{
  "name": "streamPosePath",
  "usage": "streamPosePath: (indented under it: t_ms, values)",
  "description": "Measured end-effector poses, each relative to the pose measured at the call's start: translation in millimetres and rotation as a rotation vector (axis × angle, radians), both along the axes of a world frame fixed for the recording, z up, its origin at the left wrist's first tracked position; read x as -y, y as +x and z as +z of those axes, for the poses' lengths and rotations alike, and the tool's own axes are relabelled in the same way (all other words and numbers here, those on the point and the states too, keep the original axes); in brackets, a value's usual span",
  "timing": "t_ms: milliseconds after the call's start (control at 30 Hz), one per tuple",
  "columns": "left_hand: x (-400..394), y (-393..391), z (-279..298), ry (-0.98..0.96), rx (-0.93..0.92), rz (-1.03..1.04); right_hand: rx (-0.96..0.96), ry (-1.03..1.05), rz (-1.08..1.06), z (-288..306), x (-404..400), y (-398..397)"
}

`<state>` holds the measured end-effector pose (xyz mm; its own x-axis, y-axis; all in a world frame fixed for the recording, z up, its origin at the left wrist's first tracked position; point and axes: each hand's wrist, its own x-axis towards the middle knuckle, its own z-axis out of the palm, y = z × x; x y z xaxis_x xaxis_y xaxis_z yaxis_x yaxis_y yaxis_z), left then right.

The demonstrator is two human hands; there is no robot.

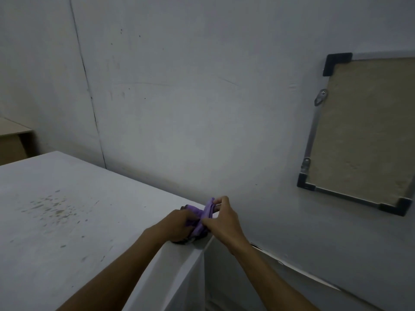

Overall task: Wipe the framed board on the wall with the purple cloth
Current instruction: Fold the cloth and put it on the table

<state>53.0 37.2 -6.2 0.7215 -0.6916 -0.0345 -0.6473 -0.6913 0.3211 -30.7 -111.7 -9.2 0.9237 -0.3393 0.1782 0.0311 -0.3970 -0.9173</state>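
The purple cloth (205, 213) lies bunched at the far right corner of a white table (67, 221), between both my hands. My left hand (177, 225) grips its near-left side, fingers curled into the fabric. My right hand (221, 217) pinches the cloth's upper edge between thumb and fingers. The framed board (366, 131) hangs on the wall at the right, a tan panel in a silver frame with black corner caps; its right part runs out of the picture. Both hands are well to the left of and below the board.
The grey-white wall (190, 108) fills the background, with a dark vertical seam (89, 93) at the left. A wooden desk (13, 140) shows at the far left edge. The table top carries greenish stains (51, 207). A gap drops between the table's right edge and the wall.
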Motion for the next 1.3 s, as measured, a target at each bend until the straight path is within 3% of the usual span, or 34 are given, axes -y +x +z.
streamPosePath:
  t_ms: [100,200,233,300,367,467,600,700,800,867,933,1167,1300]
  values:
    - [-5.8,4.7,2.4,-0.176,-0.239,0.155,0.009,-0.084,-0.023,4.1,-3.5,2.4]
    - [-16.0,4.3,9.3,-0.698,-0.68,0.365,-0.003,-0.156,0.006,8.5,-12.9,10.0]
    - [-20.4,4.9,11.3,-0.794,-0.812,0.419,-0.025,-0.148,0.052,8.9,-18.3,12.9]
    - [-24.2,5.0,11.7,-0.805,-0.94,0.492,-0.112,-0.084,0.146,5.5,-28.3,18.6]
    - [-24.3,6.8,7.5,-0.673,-0.82,0.523,-0.207,0.008,0.182,1.7,-34.8,23.5]
    - [-24.4,13.3,-0.1,-0.393,-0.404,0.577,-0.185,-0.002,0.205,-5.9,-33.4,26.4]
    - [-27.7,17.1,2.7,-0.108,0.01,0.535,-0.065,-0.499,0.25,-14.5,-21.7,22.1]
    - [-24.6,9.9,13.5,-0.068,0.246,0.431,-0.105,-0.781,0.319,-27.3,-16.9,20.3]
    - [-18.2,1.8,22.3,-0.045,0.197,0.252,-0.103,-0.909,0.246,-28.4,-20.7,21.7]
    - [-13.3,-5.6,23.5,0.189,0.137,0.193,-0.105,-1.004,0.198,-25.7,-23.4,25.2]
    - [-12.0,-7.5,19.5,0.306,0.132,0.177,-0.126,-1.066,0.184,-25.1,-19.8,28.8]
    - [-5.6,-12.2,7.0,0.237,0.069,0.054,-0.247,-1.118,0.152,-30.1,13.6,33.5]
    - [-1.0,-13.7,7.0,0.379,0.003,0.052,-0.316,-1.11,0.209,-24.9,17.7,30.2]
